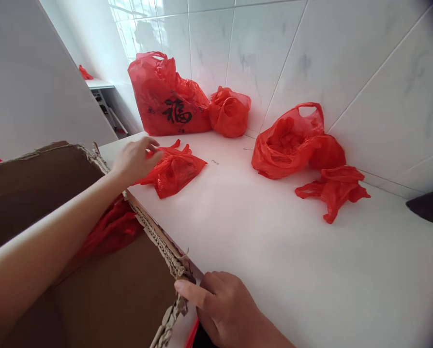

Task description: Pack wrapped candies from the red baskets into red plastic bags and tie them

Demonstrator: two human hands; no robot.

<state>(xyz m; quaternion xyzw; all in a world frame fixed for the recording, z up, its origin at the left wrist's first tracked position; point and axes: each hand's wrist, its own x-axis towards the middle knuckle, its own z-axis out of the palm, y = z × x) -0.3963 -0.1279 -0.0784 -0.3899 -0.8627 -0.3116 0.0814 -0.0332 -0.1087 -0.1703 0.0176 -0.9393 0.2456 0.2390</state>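
Note:
My left hand (134,159) reaches across a torn cardboard box (103,285) and rests its fingers on a small tied red plastic bag (174,170) lying on the white counter (274,241). My right hand (219,304) pinches the ragged near corner of the box's edge with thumb and fingers. More red plastic (109,232) lies inside the box, partly hidden under my left forearm.
A large red bag with a black character (165,99) and a small knotted red bag (229,112) stand against the tiled wall. At the right an open red bag (292,142) and a flat crumpled red bag (332,189) lie. A dark object (430,205) sits at the far right.

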